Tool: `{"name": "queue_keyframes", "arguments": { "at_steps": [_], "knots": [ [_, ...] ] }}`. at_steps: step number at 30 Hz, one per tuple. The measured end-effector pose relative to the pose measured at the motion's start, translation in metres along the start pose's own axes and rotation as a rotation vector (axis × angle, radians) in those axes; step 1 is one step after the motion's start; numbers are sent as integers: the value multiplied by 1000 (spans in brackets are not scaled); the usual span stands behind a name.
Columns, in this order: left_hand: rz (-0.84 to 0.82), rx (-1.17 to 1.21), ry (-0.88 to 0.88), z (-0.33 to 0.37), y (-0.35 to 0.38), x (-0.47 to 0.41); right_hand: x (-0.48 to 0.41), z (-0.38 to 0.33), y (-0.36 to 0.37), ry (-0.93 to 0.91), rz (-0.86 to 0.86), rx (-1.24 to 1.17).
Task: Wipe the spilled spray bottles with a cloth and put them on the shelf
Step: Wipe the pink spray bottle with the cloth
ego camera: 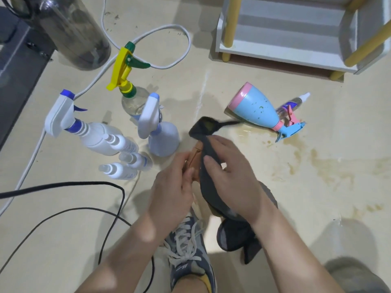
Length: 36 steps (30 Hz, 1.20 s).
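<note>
On a stained beige floor (pixel 330 208), a white shelf unit with yellow posts (pixel 275 51) stands beyond a blue-and-pink plastic spray bottle (pixel 254 108) lying on its side. Nearer, both forearms reach in: the right hand (pixel 234 178), fingers curled, wraps a dark grey cloth (pixel 209 187) around a small tan bottle (pixel 193 160) gripped by the left hand (pixel 171 187).

Home-like room, beige floor (pixel 254 85), small white shelf (pixel 285 46) on yellow posts, white cable (pixel 167 27) lying loose

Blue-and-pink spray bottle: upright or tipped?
Tipped. The blue-and-pink spray bottle lies on its side on the floor, trigger head beside the brown stains.
</note>
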State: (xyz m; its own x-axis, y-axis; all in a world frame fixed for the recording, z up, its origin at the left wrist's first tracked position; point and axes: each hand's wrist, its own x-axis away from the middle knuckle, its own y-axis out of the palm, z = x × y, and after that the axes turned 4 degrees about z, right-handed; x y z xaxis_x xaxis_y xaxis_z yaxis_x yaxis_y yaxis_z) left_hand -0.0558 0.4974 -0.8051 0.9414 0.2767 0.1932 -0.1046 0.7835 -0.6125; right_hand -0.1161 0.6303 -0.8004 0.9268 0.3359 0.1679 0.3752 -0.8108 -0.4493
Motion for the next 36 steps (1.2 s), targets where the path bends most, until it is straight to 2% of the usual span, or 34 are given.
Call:
{"name": "queue_keyframes", "arguments": {
  "at_steps": [2, 4, 9, 12, 14, 16, 18, 23, 25, 27, 30, 32, 34, 36],
  "knots": [
    [19, 1, -10, -2, -1, 3, -7, 1, -6, -42, -209, 73],
    [25, 11, -27, -6, -2, 6, -15, 5, -16, -63, -293, 254],
    [14, 113, -122, -12, -4, 1, -26, 14, -16, -212, -256, 657],
    [-1, 186, -206, -15, -3, -2, -29, 19, -23, -122, -268, 850],
    [2, 196, -220, -17, -3, 0, -27, 25, -33, -85, -278, 789],
    [-16, 182, -200, -15, -3, 2, -19, 25, -35, -146, -204, 482],
    [-32, 173, -175, -13, -1, 2, -14, 17, -20, -205, -173, 325],
    [29, 260, -281, -19, -1, 5, 0, 30, 7, -285, -116, 524],
    [54, 270, -319, -20, -2, 5, 3, 48, -1, -193, -71, 593],
    [57, 278, -336, -18, -1, 4, 10, 58, -7, -60, 23, 452],
    [61, 282, -338, -13, 1, -2, 13, 37, -6, 133, 337, 93],
    [70, 300, -354, -7, 2, -3, 18, 17, 13, 183, 273, 184],
    [71, 258, -327, -2, 2, 0, 30, 5, 40, 112, 195, 307],
    [69, 165, -278, 1, -2, 3, 39, -3, 58, 101, 182, 267]
  ]
}}
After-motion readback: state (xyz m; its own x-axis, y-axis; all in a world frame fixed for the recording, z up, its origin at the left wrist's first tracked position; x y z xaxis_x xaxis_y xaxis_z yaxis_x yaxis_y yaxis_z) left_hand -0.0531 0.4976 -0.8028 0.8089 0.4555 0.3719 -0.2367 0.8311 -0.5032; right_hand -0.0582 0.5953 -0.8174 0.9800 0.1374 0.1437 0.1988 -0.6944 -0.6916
